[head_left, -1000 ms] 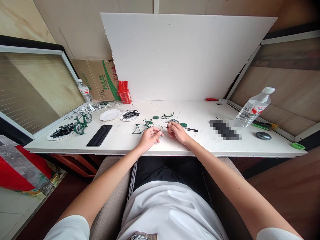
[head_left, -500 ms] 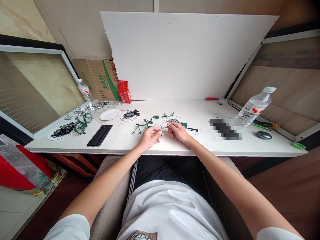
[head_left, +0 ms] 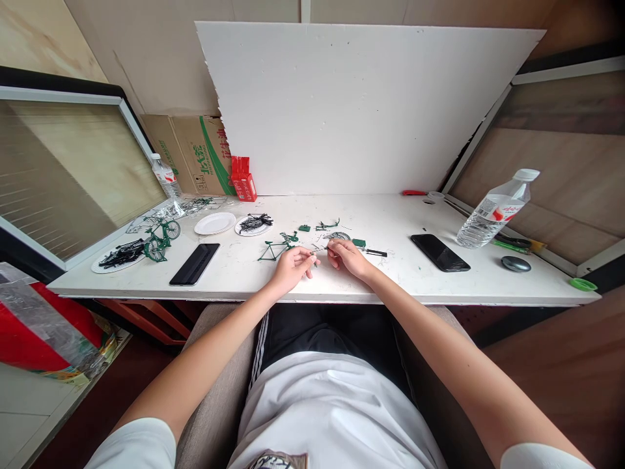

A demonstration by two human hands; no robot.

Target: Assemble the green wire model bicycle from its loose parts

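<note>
My left hand is closed in a pinch above the front of the table; a bit of green shows at its fingertips, too small to name. My right hand pinches too, facing it. Thin dark slivers lie between the two sets of fingertips; which hand holds them I cannot tell. Left of my hands rests a green toy bicycle frame. Behind my right hand a spoked wheel is partly covered, near a green piece and a black strip.
A built toy bicycle stands by a plate of black parts. Two phones lie at left and right. An empty-looking plate, a second parts plate and a water bottle stand farther back.
Both hands keep almost the same pose and place. The blurred patch at the right now shows plainly as a black phone.
</note>
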